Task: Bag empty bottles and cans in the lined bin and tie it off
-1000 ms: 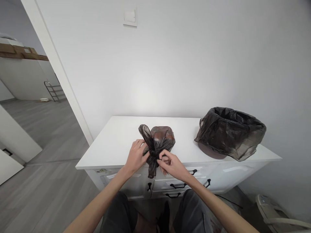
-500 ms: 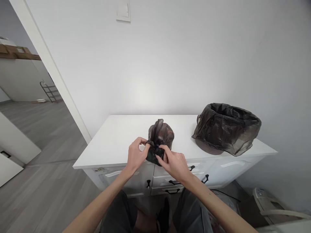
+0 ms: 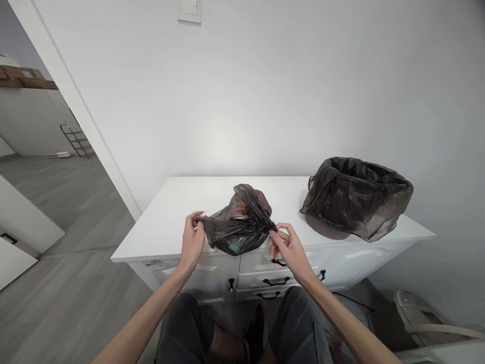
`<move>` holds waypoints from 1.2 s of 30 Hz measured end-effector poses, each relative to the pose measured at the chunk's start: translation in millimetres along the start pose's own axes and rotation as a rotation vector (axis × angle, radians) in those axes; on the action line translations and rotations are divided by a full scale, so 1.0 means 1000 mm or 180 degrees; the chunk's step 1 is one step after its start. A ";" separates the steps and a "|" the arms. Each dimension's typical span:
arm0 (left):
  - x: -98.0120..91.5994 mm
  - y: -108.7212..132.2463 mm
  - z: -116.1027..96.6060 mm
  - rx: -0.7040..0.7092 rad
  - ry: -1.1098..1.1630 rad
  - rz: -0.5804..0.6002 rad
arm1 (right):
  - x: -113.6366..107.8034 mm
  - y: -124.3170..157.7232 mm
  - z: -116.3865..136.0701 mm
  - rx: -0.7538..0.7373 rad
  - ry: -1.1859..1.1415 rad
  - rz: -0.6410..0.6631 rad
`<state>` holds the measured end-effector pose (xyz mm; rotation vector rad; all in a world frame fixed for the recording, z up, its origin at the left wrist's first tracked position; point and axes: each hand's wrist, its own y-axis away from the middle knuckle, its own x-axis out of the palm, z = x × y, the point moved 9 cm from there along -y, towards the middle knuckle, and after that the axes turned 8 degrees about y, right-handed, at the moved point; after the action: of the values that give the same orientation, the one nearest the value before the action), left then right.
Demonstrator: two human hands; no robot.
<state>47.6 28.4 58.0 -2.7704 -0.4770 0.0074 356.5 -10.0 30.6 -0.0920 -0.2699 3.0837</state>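
Note:
A small black plastic bag [image 3: 242, 232] with some contents lies at the front edge of the white cabinet top [image 3: 178, 202]. Reddish and greenish items show dimly through its thin film; I cannot make out what they are. My left hand [image 3: 192, 240] pinches a corner of the bag, pulled out to the left. On the other side, my right hand [image 3: 288, 247] pinches a twisted end of the same bag. Between the hands the film is stretched sideways.
A bin lined with a black bag [image 3: 356, 199] stands on the cabinet's right side, its liner folded over the rim. Black drawer handles [image 3: 276, 281] stick out below. A beige appliance or container [image 3: 420, 318] is on the floor at right. A doorway opens at left.
My hands have moved apart, left hand to the left and right hand to the right. The bag's gathered top has been spread open sideways between them.

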 end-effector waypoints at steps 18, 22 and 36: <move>-0.012 -0.045 -0.047 -0.0262 -0.0006 0.0603 | -0.004 0.033 0.060 -0.0414 0.1304 0.1405; -0.033 -0.038 -0.055 -0.0057 -0.0466 0.0457 | -0.018 0.041 0.055 -0.0650 0.1651 0.1307; 0.076 0.128 -0.136 0.2575 -0.1431 0.2342 | 0.006 0.046 0.062 -0.0826 0.1323 0.1077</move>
<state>168.5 -104.0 150.0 -1.9643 0.4026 0.8061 344.4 -66.0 82.7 -0.8566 -0.6903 3.2206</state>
